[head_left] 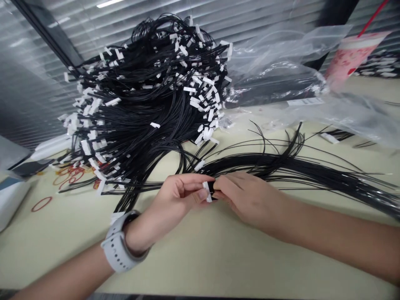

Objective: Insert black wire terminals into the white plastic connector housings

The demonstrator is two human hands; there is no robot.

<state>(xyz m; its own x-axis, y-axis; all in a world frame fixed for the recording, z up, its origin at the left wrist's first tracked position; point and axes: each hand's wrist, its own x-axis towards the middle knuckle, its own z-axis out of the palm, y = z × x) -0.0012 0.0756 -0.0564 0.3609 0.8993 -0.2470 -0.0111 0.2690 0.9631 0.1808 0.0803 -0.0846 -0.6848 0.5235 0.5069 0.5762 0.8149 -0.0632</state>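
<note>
The person's left hand (178, 198) is pinching a white connector (206, 191) between thumb and fingers; the right hand (245, 192) is gripping black wires (211, 187) just beside it. A cable heap (150, 91) is lying beyond the left hand.

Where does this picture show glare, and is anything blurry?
Head view, glare: glints on the clear plastic bag, a white streak over the window blinds at top left; head view, blur: the white connector in the left hand looks soft.

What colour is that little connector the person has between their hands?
White; the connector shows best in the head view.
</note>
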